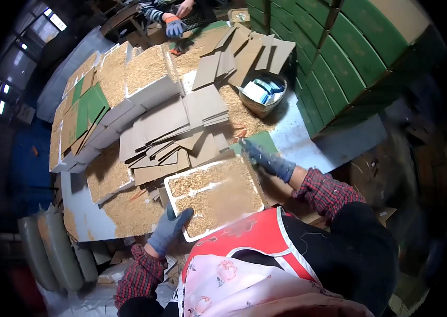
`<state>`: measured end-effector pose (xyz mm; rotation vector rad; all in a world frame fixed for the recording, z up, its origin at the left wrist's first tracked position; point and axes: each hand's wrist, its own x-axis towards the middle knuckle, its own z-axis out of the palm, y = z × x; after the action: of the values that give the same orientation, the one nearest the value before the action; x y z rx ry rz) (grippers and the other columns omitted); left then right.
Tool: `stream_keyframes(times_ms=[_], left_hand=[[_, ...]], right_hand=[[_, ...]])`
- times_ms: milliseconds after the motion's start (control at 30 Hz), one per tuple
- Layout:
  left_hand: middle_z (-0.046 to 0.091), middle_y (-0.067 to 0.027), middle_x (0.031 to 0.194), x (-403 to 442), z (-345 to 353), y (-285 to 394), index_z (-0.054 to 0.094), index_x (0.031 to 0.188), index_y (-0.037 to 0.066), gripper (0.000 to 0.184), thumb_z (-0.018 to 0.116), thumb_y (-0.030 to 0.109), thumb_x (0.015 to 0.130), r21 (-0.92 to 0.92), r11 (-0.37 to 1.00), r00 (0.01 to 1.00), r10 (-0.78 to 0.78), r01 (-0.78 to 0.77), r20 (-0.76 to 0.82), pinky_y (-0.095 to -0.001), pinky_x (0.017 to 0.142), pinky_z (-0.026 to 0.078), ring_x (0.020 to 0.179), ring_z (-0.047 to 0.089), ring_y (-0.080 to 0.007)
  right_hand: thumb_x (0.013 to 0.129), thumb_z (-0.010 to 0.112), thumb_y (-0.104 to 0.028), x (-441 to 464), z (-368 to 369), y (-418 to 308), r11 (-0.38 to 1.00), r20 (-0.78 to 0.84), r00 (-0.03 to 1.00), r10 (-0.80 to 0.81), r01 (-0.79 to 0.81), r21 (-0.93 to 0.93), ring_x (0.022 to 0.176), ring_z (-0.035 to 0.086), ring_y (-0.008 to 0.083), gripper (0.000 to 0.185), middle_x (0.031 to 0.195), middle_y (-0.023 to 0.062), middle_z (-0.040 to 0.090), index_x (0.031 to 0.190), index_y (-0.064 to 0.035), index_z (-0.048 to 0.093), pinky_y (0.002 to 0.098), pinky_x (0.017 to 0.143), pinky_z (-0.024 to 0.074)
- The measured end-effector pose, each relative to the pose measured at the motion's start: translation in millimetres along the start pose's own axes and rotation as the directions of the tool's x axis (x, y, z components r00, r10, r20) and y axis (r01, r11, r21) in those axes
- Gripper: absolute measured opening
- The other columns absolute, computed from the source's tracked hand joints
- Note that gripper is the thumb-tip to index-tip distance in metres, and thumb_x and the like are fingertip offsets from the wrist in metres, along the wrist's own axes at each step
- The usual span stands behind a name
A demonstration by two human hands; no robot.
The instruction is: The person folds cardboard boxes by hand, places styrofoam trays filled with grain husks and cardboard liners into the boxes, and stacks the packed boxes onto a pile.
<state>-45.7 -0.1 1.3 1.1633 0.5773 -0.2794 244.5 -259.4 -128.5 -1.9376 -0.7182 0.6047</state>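
Note:
A shallow white foam box point(261, 209) lies in front of my body, filled with tan, flaky material like wood shavings point(194, 208). Part of that filling is smooth and paler. My left hand point(166, 228), in a grey-blue glove, grips the box's near left corner with the thumb over the rim. My right hand point(270, 160), gloved alike, is beyond the box's right side, fingers stretched out over a green piece point(257, 142) on the table. It looks slightly blurred, and I see nothing held in it. Loose flakes surround its fingertips.
Flat cardboard pieces point(162, 122) lie piled beyond the box. Filled white boxes point(152, 68) are stacked at left. A basket point(260, 105) holds blue and white packets. Green boxes point(339, 68) rise at right. Across the table is another person's gloved hand point(174, 26).

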Motion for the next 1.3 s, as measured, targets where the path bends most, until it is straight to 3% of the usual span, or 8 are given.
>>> stream_keyframes(times_ms=[133,300,433,567,700,833,967,1300], left_hand=[[0.068,-0.0219,0.099,7.2,-0.2,-26.4,0.039,0.142,0.000,0.075,0.075,0.032,0.084,0.958,0.221,0.881,0.394,0.184,-0.260,-0.0427,0.072,0.055,0.083,0.070,-0.0339],[0.064,-0.0177,0.099,33.0,20.9,-53.2,0.041,0.143,0.007,0.078,0.071,0.047,0.083,0.897,-0.092,0.874,0.290,0.431,-0.390,-0.0444,0.073,0.056,0.084,0.069,-0.0335],[0.067,-0.0136,0.102,22.8,15.6,-37.1,0.056,0.131,0.011,0.058,0.069,0.043,0.086,0.982,0.022,0.898,0.401,0.186,-0.179,-0.0425,0.074,0.055,0.087,0.069,-0.0326],[0.066,-0.0124,0.110,26.7,-3.8,24.3,0.063,0.124,0.012,0.037,0.065,0.029,0.090,0.989,0.068,0.696,0.717,-0.135,0.046,-0.0395,0.081,0.054,0.098,0.065,-0.0306],[0.054,-0.0149,0.136,116.8,-84.5,86.3,0.052,0.137,0.010,0.059,0.068,0.036,0.087,0.960,-0.225,0.603,0.747,-0.167,0.280,-0.0477,0.108,0.037,0.128,0.048,-0.0352],[0.036,-0.0151,0.154,199.7,-122.5,116.9,0.036,0.149,0.010,0.082,0.073,0.038,0.080,0.943,-0.326,0.756,0.632,0.062,0.168,-0.0508,0.119,0.020,0.143,0.028,-0.0401],[0.062,-0.0159,0.116,238.2,-135.0,131.7,0.064,0.113,0.021,0.035,0.067,0.034,0.080,0.948,-0.300,0.885,0.406,-0.106,0.227,-0.0451,0.093,0.049,0.108,0.060,-0.0364],[0.064,-0.0036,0.095,54.1,-29.2,88.9,0.063,0.103,0.013,0.025,0.062,0.012,0.078,0.736,-0.581,0.353,0.647,-0.347,0.676,-0.0387,0.064,0.054,0.080,0.062,-0.0259]], right_hand=[[0.080,0.069,-0.059,98.3,-44.5,-4.2,0.756,-0.513,0.811,-0.281,-0.143,-0.639,0.131,0.040,0.0351,0.076,0.140,0.0128,0.048,0.137,-0.0125,0.048,0.0572,0.107,0.0302],[0.085,0.066,-0.039,174.5,-83.3,42.6,0.723,-0.490,0.872,-0.020,-0.326,-0.609,0.110,0.061,0.0291,0.037,0.116,0.0096,0.068,0.112,-0.0156,0.071,0.0513,0.104,0.0363],[0.086,0.068,-0.014,143.7,-91.7,26.3,0.994,-0.649,0.758,-0.058,0.103,0.031,0.082,0.068,0.0248,0.015,0.090,0.0124,0.073,0.097,-0.0063,0.074,0.0343,0.076,0.0524],[0.085,0.066,-0.008,50.6,-43.4,-67.4,0.951,-0.565,0.772,-0.293,0.297,-0.087,0.087,0.068,0.0256,0.012,0.094,0.0090,0.072,0.095,-0.0044,0.072,0.0339,0.080,0.0509],[0.081,0.072,-0.024,-40.4,23.2,-126.9,0.590,0.219,0.733,-0.644,0.658,-0.468,0.119,0.056,0.0297,0.031,0.119,0.0078,0.065,0.109,-0.0097,0.067,0.0490,0.106,0.0395],[0.075,0.079,-0.031,-81.0,44.0,-129.0,0.719,0.002,0.862,-0.508,0.425,-0.550,0.128,0.048,0.0353,0.054,0.130,0.0125,0.058,0.122,-0.0094,0.062,0.0493,0.110,0.0351],[0.077,0.081,-0.027,-116.8,51.1,-111.1,0.892,-0.383,0.857,-0.344,0.171,-0.419,0.127,0.050,0.0370,0.058,0.130,0.0160,0.058,0.127,-0.0057,0.060,0.0470,0.108,0.0375],[0.094,0.067,-0.021,-124.1,62.5,-79.7,0.965,-0.560,0.821,0.108,0.050,0.259,0.114,0.060,0.0259,0.043,0.126,0.0152,0.062,0.129,0.0023,0.056,0.0359,0.100,0.0453]])
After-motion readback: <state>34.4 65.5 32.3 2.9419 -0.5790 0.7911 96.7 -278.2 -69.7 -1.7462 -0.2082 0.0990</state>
